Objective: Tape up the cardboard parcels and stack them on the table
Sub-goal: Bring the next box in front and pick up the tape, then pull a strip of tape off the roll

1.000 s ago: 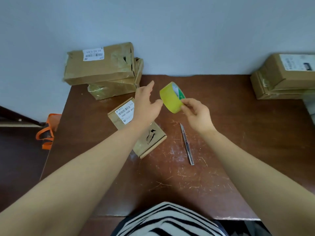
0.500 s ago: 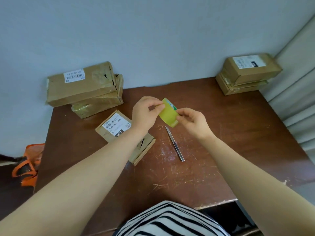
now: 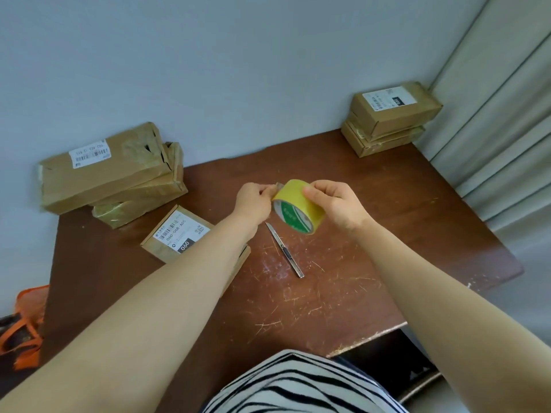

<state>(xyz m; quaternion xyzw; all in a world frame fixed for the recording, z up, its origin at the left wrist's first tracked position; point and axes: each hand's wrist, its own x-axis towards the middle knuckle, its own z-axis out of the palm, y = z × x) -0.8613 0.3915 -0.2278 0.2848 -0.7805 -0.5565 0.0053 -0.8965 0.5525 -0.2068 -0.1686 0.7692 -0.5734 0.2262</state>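
One view only — head-worn wide-angle lens, above near edge of table point(image 3: 328, 293), facing forward and down toward far wall point(image 3: 238, 70). Close range: forearms point(image 3: 167, 308) enter from bottom corners, left hand point(image 3: 253, 201) and right hand point(image 3: 337, 204) near centre. Frame rolled — far table edge rises rightward; curtain point(image 3: 492, 129) at right edge.

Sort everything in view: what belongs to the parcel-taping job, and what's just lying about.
Job: yellow tape roll; slim metal utility knife; flat brown cardboard parcel with white label; left stack of worn cardboard parcels; right stack of cardboard parcels; brown wooden table.
Lying about: orange-strapped bag on the floor; pale curtain.
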